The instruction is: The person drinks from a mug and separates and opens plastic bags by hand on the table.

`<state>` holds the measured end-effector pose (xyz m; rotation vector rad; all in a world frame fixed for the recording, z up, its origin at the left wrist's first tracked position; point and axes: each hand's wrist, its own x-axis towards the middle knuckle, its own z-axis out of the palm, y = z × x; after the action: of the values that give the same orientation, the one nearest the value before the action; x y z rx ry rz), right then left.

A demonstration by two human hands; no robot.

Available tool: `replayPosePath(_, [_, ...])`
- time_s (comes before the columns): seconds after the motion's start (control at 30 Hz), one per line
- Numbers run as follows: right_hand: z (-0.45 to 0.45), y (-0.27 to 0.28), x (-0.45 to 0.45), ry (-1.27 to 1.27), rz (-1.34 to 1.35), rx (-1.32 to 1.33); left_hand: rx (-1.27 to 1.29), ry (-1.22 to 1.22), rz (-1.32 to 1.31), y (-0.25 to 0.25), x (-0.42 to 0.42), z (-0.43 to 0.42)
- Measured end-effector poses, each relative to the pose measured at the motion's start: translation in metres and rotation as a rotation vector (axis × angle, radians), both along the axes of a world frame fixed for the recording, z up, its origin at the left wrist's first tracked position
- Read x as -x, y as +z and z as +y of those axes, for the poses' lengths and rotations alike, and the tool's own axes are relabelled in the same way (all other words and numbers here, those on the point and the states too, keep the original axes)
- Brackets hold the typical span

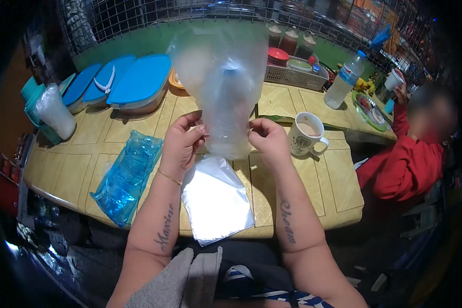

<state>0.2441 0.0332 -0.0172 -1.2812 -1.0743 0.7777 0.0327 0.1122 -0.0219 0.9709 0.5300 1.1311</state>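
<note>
A clear plastic bag [218, 66] stands upright in front of me, opened out wide at the top, and a bottle with a blue cap shows blurred through it. My left hand [185, 136] pinches its left edge between thumb and fingers. On the opposite edge, my right hand [268, 137] has the film pinched the same way. Below the hands, a flat stack of white plastic bags [218, 203] lies at the table's front edge. A crumpled blue plastic packet [128, 174] is left of my left forearm.
A mug [306, 136] of milky drink stands beside my right hand. Blue-lidded containers [138, 79] line the back left of the tiled table [333, 200]. A water bottle [344, 82] and a basket [297, 77] are behind. At right sits a person in red [416, 164], holding a cup.
</note>
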Motion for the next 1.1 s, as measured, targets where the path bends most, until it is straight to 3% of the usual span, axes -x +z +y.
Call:
replayPosePath(0.2, [-0.007, 0.006, 0.006, -0.101, -0.197, 0.110, 0.020, -0.013, 0.073, -0.003, 0.001, 0.001])
replayPosePath(0.37, [-0.010, 0.010, 0.013, -0.207, -0.576, 0.208, -0.011, -0.098, 0.370, -0.005, 0.010, 0.003])
replayPosePath(0.67, [0.009, -0.018, -0.002, -0.075, -0.688, 0.437, -0.024, -0.141, 0.701, -0.016, 0.006, 0.010])
replayPosePath(0.8, [0.014, -0.037, -0.021, -0.026, -0.437, 0.364, -0.022, -0.084, 0.640, -0.017, 0.009, 0.008])
replayPosePath(0.9, [0.013, -0.035, -0.028, -0.194, -0.196, 0.207, -0.055, 0.193, 0.605, -0.027, 0.014, 0.023])
replayPosePath(1.0, [0.005, -0.017, -0.026, -0.056, 0.133, -0.198, -0.163, 0.183, 0.550, -0.008, 0.019, 0.014])
replayPosePath(1.1, [0.005, -0.017, 0.004, 0.110, 0.031, -0.243, -0.197, -0.100, 0.618, 0.010, 0.017, -0.002])
